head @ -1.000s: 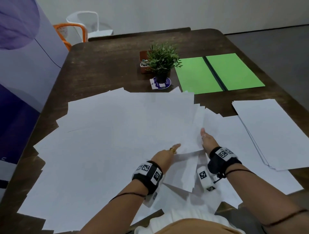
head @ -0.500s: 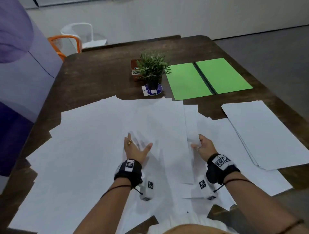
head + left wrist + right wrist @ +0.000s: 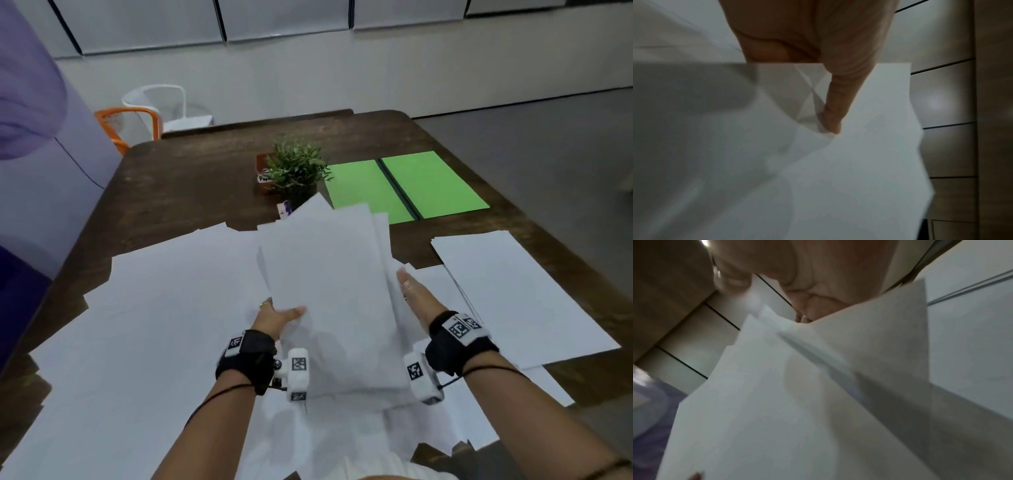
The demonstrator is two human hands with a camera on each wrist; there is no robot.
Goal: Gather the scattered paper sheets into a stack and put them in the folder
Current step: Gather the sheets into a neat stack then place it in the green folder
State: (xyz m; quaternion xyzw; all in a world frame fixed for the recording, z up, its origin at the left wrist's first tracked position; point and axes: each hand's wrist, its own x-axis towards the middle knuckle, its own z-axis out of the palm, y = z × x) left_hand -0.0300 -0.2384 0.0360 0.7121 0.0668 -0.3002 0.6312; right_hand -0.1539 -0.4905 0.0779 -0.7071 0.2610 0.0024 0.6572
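Dark wooden table (image 3: 205, 178): I log my left hand (image 3: 274, 317) pinching a lifted bundle of paper (image 3: 329, 274) at centre, right hand (image 3: 416, 298) flat-fingered against its side; green folder (image 3: 404, 186) open at one o'clock.

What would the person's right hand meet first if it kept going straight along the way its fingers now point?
Probably the table just past the raised sheets that the right hand flanks, then the open green folder. Depth is unclear from the head view.

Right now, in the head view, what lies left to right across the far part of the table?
Orange chair just behind the corner → small brown box → potted plant → open green folder.
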